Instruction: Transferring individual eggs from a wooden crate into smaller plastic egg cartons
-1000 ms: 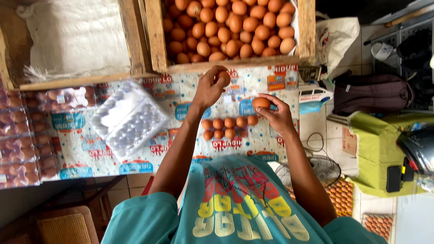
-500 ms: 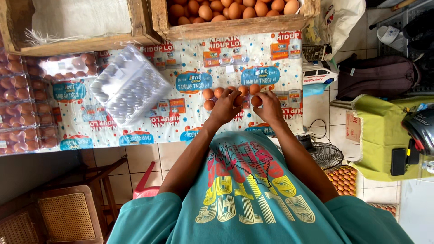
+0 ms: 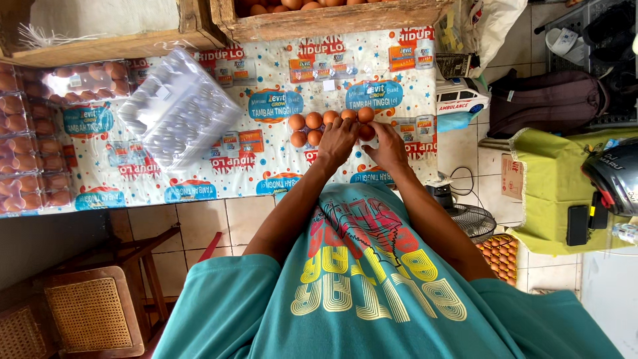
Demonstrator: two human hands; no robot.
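Two short rows of brown eggs (image 3: 313, 121) lie on the printed tablecloth (image 3: 266, 179), apparently in a clear tray. My left hand (image 3: 337, 139) rests on the second row with its fingers curled down. What is under it is hidden. Beside it, my right hand (image 3: 387, 147) pinches a brown egg (image 3: 366, 131) at the right end of the rows with its fingertips. Both forearms reach out from my teal shirt.
A stack of clear plastic egg trays (image 3: 176, 113) lies tilted to the left. Packed egg cartons (image 3: 26, 149) line the left edge. A wooden crate of eggs (image 3: 332, 16) stands behind. Right: toy ambulance (image 3: 462, 100), backpack (image 3: 545, 103), helmet (image 3: 615, 173), floor fan (image 3: 475, 219). A wicker chair (image 3: 86, 312) stands lower left.
Both hands came down from the egg crate, each carrying an egg, and now sit on the rows of eggs on the cloth. The view has tilted downward.
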